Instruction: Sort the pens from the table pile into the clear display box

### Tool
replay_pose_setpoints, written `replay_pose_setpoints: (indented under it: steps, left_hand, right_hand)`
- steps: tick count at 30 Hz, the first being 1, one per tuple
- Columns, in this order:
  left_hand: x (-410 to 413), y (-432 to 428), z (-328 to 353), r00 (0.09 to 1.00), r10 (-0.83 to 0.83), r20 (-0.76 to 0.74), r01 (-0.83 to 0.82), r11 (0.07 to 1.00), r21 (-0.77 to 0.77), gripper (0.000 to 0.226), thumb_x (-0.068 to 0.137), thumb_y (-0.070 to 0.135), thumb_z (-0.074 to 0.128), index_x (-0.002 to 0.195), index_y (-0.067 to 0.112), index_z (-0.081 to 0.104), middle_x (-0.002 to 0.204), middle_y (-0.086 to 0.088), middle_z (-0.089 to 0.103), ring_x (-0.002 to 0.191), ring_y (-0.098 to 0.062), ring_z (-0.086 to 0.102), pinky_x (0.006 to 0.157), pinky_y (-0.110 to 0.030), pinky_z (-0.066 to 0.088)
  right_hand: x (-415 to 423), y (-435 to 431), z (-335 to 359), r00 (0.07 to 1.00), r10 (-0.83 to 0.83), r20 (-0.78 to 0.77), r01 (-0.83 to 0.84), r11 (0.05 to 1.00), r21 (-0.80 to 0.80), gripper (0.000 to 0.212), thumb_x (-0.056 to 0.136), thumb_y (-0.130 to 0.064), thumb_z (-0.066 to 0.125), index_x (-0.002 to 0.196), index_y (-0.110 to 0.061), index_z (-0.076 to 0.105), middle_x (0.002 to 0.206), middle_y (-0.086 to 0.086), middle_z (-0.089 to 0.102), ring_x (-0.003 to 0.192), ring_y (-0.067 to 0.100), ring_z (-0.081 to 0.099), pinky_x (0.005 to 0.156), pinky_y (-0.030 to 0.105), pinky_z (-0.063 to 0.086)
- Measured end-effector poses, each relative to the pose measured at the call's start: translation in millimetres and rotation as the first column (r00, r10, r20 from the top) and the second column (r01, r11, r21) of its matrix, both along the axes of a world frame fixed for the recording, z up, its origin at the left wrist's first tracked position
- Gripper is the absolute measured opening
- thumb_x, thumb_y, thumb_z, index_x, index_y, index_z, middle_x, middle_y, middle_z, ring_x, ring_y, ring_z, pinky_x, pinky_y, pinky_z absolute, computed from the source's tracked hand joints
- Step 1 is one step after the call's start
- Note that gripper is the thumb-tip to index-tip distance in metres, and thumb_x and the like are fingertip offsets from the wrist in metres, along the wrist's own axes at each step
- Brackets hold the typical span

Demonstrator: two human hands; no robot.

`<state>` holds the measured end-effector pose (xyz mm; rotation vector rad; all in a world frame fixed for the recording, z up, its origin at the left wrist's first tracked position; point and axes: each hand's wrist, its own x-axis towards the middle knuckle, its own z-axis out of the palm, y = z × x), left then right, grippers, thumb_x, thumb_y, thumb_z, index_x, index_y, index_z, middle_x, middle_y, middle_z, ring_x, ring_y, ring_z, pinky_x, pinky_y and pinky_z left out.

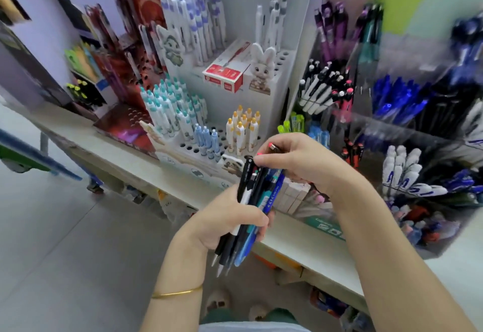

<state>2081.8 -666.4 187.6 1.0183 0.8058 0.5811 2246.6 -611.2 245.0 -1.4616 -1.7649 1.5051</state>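
We see a white table (300, 242) w/ a clear display box (418, 127) at right, compartments holding pens, & a white pen stand (277, 88) beside it. Our left hand (224, 216) grips a bundle of pens (257, 190), tips down, in front of the table edge; right hand (300, 161) pinches at the bundle's top ends.

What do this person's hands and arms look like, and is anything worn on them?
Both forearms are bare, with no sleeves or gloves in view. A thin gold bangle circles the wrist of the left hand. The right hand and its wrist show nothing worn. No ring or watch shows on either.
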Motion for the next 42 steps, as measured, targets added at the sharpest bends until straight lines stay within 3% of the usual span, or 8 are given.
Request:
replay_pose_setpoints:
  steps: [11, 14, 19, 26, 31, 36, 39, 42]
  left_hand:
    - [9, 53, 9, 0.923, -0.383, 0.048, 0.385, 0.922, -0.044, 0.033, 0.071, -0.001, 0.058, 0.104, 0.007, 0.058, 0.081, -0.009, 0.058, 0.065, -0.020, 0.052, 0.060, -0.031, 0.046]
    - [14, 58, 9, 0.873, -0.477, 0.102, 0.483, 0.875, -0.035, 0.034, 0.074, 0.000, 0.057, 0.090, 0.025, 0.073, 0.082, -0.006, 0.057, 0.066, -0.016, 0.053, 0.060, -0.029, 0.047]
    - [17, 62, 0, 0.841, -0.489, 0.233, 0.524, 0.843, -0.120, 0.035, 0.068, 0.008, 0.063, 0.099, 0.021, 0.073, 0.082, -0.003, 0.056, 0.066, -0.014, 0.052, 0.061, -0.027, 0.047]
    - [34, 64, 3, 0.855, -0.366, 0.368, 0.458, 0.866, -0.201, 0.047, 0.066, 0.006, 0.065, 0.111, 0.006, 0.049, 0.081, -0.003, 0.054, 0.066, -0.013, 0.052, 0.060, -0.025, 0.050]
    - [47, 68, 11, 0.905, -0.182, 0.384, 0.308, 0.904, -0.297, 0.061, 0.059, 0.004, 0.068, 0.116, 0.007, 0.049, 0.077, -0.004, 0.054, 0.060, -0.013, 0.053, 0.053, -0.026, 0.050]
    - [60, 71, 24, 0.930, -0.095, 0.355, 0.197, 0.944, -0.264, 0.048, 0.054, 0.005, 0.071, 0.099, 0.007, 0.055, 0.074, -0.006, 0.054, 0.057, -0.013, 0.054, 0.051, -0.026, 0.050]
    - [66, 72, 31, 0.949, -0.098, 0.299, 0.167, 0.962, -0.216, 0.030, 0.053, 0.005, 0.071, 0.082, 0.009, 0.065, 0.072, -0.009, 0.053, 0.055, -0.016, 0.053, 0.051, -0.028, 0.050]
    - [72, 71, 34, 0.947, -0.082, 0.311, 0.148, 0.969, -0.197, 0.030, 0.064, -0.001, 0.060, 0.093, 0.007, 0.060, 0.075, -0.007, 0.056, 0.057, -0.015, 0.055, 0.052, -0.028, 0.051]
  right_hand:
    - [22, -12, 2, 0.724, -0.601, -0.338, 0.660, 0.746, 0.088, 0.016, 0.096, -0.018, 0.054, 0.081, -0.014, 0.055, 0.057, 0.003, 0.061, 0.035, 0.009, 0.027, 0.035, 0.018, 0.020]
    - [26, -13, -1, 0.517, -0.688, -0.509, 0.795, 0.607, -0.013, 0.016, 0.103, -0.019, 0.039, 0.088, -0.013, 0.041, 0.081, 0.017, 0.072, 0.038, 0.012, 0.034, 0.034, 0.020, 0.020]
    - [46, -21, 0, 0.220, -0.706, -0.673, 0.902, 0.410, -0.135, 0.020, 0.103, -0.025, 0.041, 0.086, -0.014, 0.041, 0.064, 0.004, 0.060, 0.042, 0.008, 0.031, 0.035, 0.017, 0.021]
    - [52, -31, -1, 0.216, -0.734, -0.643, 0.942, 0.330, -0.060, 0.016, 0.097, -0.012, 0.050, 0.082, -0.008, 0.055, 0.057, 0.005, 0.064, 0.033, 0.007, 0.033, 0.036, 0.020, 0.025]
    - [52, -32, 14, 0.389, -0.801, -0.456, 0.921, 0.322, 0.220, 0.024, 0.100, -0.020, 0.041, 0.085, -0.009, 0.055, 0.065, 0.001, 0.071, 0.045, 0.013, 0.049, 0.047, 0.025, 0.043]
    - [59, -21, 29, 0.469, -0.797, -0.381, 0.854, 0.299, 0.426, 0.017, 0.098, -0.024, 0.045, 0.085, -0.013, 0.046, 0.066, 0.000, 0.042, 0.056, 0.020, 0.047, 0.054, 0.032, 0.040]
    - [66, -15, 41, 0.514, -0.728, -0.454, 0.842, 0.326, 0.431, 0.017, 0.099, -0.020, 0.046, 0.082, -0.018, 0.047, 0.069, 0.016, 0.052, 0.049, 0.021, 0.058, 0.045, 0.030, 0.046]
    - [74, -6, 46, 0.583, -0.677, -0.450, 0.775, 0.296, 0.559, 0.015, 0.097, -0.021, 0.050, 0.083, -0.026, 0.050, 0.088, 0.025, 0.057, 0.066, 0.028, 0.064, 0.051, 0.029, 0.051]
